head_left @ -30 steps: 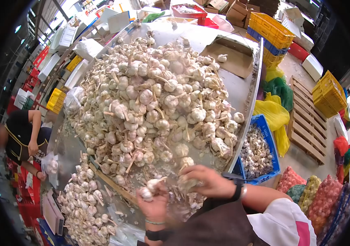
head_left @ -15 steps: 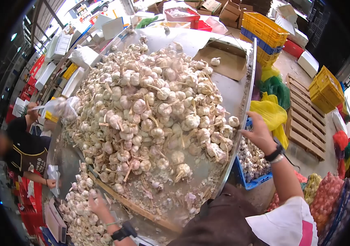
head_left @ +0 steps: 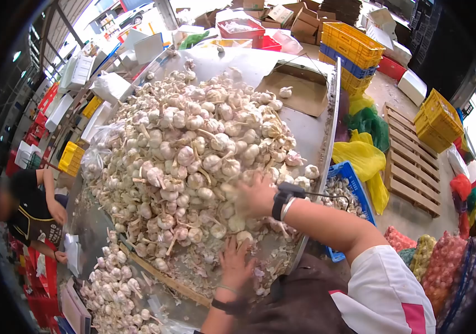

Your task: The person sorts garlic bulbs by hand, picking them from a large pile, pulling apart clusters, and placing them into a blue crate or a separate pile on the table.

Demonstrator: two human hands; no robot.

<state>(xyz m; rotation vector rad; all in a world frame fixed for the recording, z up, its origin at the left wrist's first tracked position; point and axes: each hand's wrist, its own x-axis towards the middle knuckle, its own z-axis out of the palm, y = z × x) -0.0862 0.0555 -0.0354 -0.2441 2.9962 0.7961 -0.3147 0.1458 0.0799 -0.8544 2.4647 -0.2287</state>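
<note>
In the head view, the garlic pile (head_left: pixel 188 145) is occupying most of the metal tabletop (head_left: pixel 309 122), its bulbs lying loose with many dry stems showing. The left hand (head_left: pixel 237 264) is resting at the near foot of the pile, fingers spread and straightened, gripping nothing visible; one bulb (head_left: pixel 244 237) is lying just beside its fingertips. The right hand (head_left: pixel 257 195) is resting against the pile's near right flank; its fingers are blurring into the bulbs, so whether it is gripping any cannot be told. Loose skins (head_left: pixel 193 270) are littering the surface left of the left hand. A wooden strip (head_left: pixel 162 276) is running between the main pile and a smaller garlic heap (head_left: pixel 116 292) on the left. A single bulb (head_left: pixel 286 92) is lying on a cardboard sheet (head_left: pixel 307 99) at the far right. Beyond the tabletop's right edge, a blue crate (head_left: pixel 361 186) is holding further bulbs, and a wooden pallet (head_left: pixel 412 167) is lying on the floor. A co-worker (head_left: pixel 29 206) is occupying the left side, one hand touching white plastic (head_left: pixel 73 256).
</note>
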